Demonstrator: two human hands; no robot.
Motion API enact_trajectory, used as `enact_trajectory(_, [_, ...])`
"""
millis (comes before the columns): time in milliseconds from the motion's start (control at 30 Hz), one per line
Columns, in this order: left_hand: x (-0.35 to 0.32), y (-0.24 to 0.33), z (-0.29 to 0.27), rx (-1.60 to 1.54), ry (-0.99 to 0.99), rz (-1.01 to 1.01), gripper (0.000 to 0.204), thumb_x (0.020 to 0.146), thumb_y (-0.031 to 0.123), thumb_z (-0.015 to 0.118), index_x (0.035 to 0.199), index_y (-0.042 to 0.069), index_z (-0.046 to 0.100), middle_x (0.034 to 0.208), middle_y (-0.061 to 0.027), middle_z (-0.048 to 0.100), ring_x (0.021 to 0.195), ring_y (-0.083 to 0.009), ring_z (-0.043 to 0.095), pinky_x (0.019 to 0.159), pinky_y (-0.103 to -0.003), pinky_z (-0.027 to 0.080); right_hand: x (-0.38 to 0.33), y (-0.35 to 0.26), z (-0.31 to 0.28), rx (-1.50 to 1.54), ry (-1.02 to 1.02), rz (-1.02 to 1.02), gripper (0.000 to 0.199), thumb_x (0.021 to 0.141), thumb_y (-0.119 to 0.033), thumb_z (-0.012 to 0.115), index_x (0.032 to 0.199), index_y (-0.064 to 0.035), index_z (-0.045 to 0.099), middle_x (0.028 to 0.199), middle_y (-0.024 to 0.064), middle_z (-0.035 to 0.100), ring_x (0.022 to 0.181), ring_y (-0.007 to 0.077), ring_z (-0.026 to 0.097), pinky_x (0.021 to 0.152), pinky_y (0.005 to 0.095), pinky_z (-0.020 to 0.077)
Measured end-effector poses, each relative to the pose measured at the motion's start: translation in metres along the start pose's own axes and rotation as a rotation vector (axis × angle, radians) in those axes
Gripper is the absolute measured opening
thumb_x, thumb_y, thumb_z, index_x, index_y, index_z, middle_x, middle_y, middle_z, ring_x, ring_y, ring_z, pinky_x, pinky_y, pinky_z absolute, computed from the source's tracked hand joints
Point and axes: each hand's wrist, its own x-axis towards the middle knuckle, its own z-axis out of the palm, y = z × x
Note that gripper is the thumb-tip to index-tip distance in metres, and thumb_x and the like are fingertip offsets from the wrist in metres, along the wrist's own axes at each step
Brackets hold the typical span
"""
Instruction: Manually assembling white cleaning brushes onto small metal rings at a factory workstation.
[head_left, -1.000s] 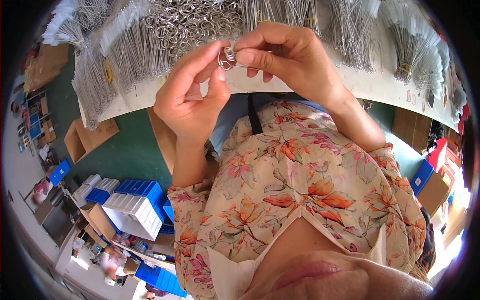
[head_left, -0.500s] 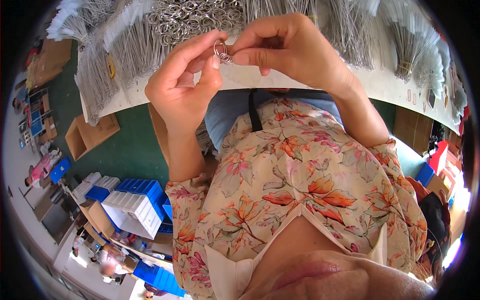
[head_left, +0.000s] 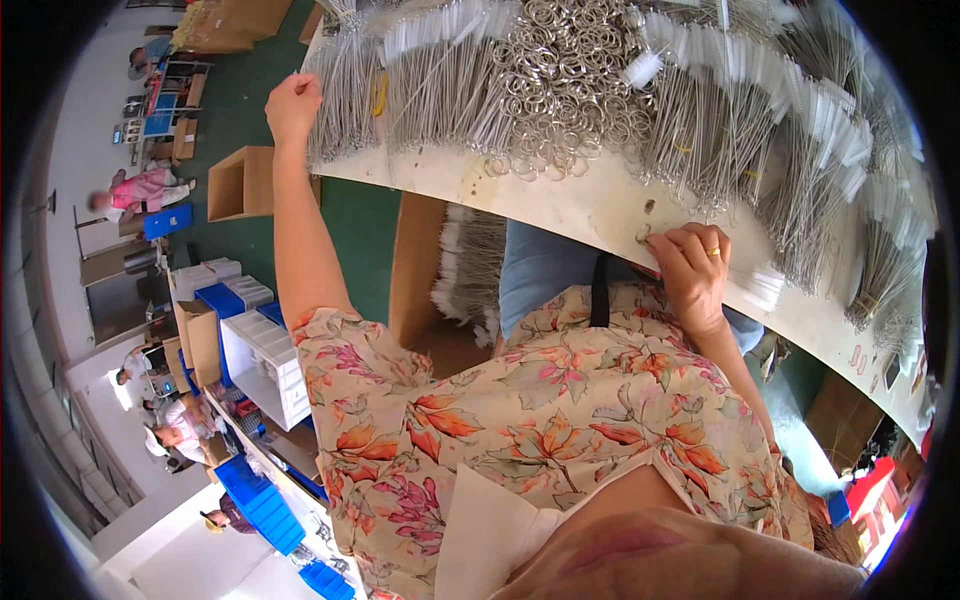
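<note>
My left hand (head_left: 293, 108) is stretched out to the far left end of the table, beside the thin twisted-wire brushes (head_left: 345, 100). Its fingers are curled together, and what they hold, if anything, is hidden. At the table's near edge, right of the middle, my right hand (head_left: 692, 268) is closed, with a yellow ring on one finger. A small metal ring (head_left: 643, 236) shows at its thumb and fingertip. Beyond it lies a heap of loose metal rings (head_left: 560, 85), with more white-tipped wire brushes (head_left: 710, 130) to the right.
The pale table (head_left: 440, 172) curves across in front of me. Below it stands a cardboard box (head_left: 415, 260) with bundled brushes (head_left: 470, 265) beside it. An open carton (head_left: 240, 185) sits on the green floor. White and blue crates (head_left: 265, 365) and several people are farther left.
My hands have parted from around the small rings. The left has reached far left toward the brushes; the right has come down to the table's near edge. The view has shifted.
</note>
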Motion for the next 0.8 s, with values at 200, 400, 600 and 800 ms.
enact_trajectory(200, [0.031, -0.011, 0.022, 0.407, -0.246, -0.015, 0.027, 0.075, 0.035, 0.067, 0.091, 0.013, 0.069, 0.092, -0.0085, 0.067, 0.090, -0.0274, 0.063, 0.078, -0.035, 0.048, 0.002, 0.004, 0.003, -0.017, 0.042, -0.004, 0.023, 0.065, -0.010, 0.072, 0.086, -0.0098, 0.063, 0.084, 0.0002, 0.056, 0.085, 0.0191, 0.054, 0.082, 0.0400, 0.0386])
enact_trajectory(400, [0.021, 0.011, 0.023, 0.475, -0.217, -0.106, 0.021, 0.075, 0.029, 0.065, 0.091, 0.016, 0.070, 0.097, -0.0089, 0.067, 0.093, -0.0288, 0.062, 0.079, -0.037, 0.048, 0.003, 0.004, 0.001, 0.006, 0.032, -0.001, 0.021, 0.066, -0.010, 0.071, 0.085, -0.0101, 0.063, 0.084, -0.0002, 0.056, 0.083, 0.0189, 0.054, 0.083, 0.0403, 0.0380])
enact_trajectory(600, [0.038, -0.012, 0.027, 0.077, -0.080, -0.124, 0.023, 0.072, 0.020, 0.064, 0.089, 0.007, 0.070, 0.076, -0.0051, 0.069, 0.073, -0.0149, 0.068, 0.069, -0.026, 0.049, 0.001, 0.000, -0.006, 0.037, 0.045, 0.032, 0.017, 0.069, -0.009, 0.068, 0.085, -0.0107, 0.062, 0.082, 0.0004, 0.057, 0.084, 0.0185, 0.054, 0.078, 0.0364, 0.0384])
enact_trajectory(800, [-0.020, 0.120, 0.045, -0.075, 0.211, 0.286, 0.018, 0.085, 0.022, 0.057, 0.097, 0.008, 0.062, 0.083, -0.0123, 0.066, 0.073, -0.0245, 0.064, 0.069, -0.033, 0.048, 0.049, 0.040, -0.022, 0.238, 0.124, 0.189, 0.013, 0.077, -0.006, 0.064, 0.089, -0.0036, 0.062, 0.078, 0.0098, 0.058, 0.066, 0.0269, 0.058, 0.060, 0.0353, 0.0478])
